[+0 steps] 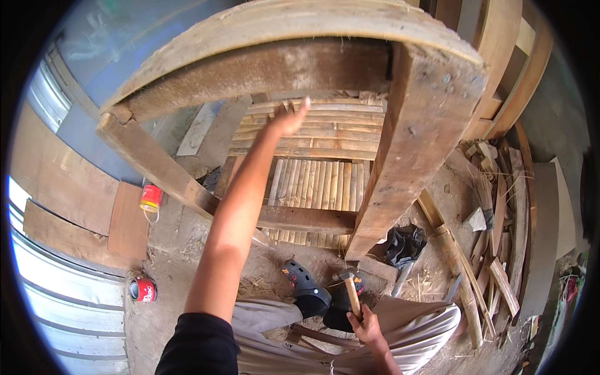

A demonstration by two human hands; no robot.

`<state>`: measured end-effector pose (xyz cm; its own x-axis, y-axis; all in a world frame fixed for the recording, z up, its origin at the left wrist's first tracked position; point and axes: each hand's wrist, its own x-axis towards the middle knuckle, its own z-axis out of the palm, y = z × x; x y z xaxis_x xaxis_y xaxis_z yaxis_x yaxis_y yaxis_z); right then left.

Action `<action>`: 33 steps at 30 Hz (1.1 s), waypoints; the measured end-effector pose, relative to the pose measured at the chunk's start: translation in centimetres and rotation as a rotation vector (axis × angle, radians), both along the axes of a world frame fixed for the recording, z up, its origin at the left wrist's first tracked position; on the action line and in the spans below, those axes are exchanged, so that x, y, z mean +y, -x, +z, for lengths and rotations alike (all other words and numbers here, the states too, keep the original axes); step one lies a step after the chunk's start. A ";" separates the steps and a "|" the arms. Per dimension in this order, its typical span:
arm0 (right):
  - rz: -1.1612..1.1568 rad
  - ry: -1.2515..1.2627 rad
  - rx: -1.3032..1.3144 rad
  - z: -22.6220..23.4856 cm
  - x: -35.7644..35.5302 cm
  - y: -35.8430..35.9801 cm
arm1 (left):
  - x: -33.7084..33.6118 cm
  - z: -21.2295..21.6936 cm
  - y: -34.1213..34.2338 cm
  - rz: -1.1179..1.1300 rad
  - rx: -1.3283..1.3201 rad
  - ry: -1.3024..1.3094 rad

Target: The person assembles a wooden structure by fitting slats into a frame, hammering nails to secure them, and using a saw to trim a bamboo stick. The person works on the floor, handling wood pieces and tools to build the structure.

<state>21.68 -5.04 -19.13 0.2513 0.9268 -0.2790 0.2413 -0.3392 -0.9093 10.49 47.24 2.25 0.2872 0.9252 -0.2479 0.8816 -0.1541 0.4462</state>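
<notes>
Left hand (289,122): over bamboo slats (353,134), thumb out, other fingers I cannot tell
Right hand (367,326): fingers wrapped around hammer (354,299)
Wooden frame (409,150): seems joined; remainder unclear

Remotely, I observe a makeshift woodworking area, indicated by stacked scrap timber (504,289), a littered floor (169,256), corrugated metal sheeting (75,301) and a hammer (353,297).
</notes>
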 end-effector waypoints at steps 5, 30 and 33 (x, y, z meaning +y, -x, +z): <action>0.026 0.203 -0.064 0.2 -1.4 0.1 | 2.0 -0.9 -1.9 -0.071 -0.068 -0.334; 0.063 0.033 -0.095 -2.6 0.1 -0.6 | -0.3 -6.0 -2.3 -0.186 0.370 -0.496; -0.008 -0.006 -0.006 -3.0 0.2 -0.4 | -0.6 -4.7 -3.0 -0.058 -0.007 -0.561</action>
<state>22.10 -4.88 -22.09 0.2606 0.9264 -0.2717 0.2444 -0.3355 -0.9098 13.46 46.66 -2.41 0.3414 0.8973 0.2797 0.8618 -0.4177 0.2879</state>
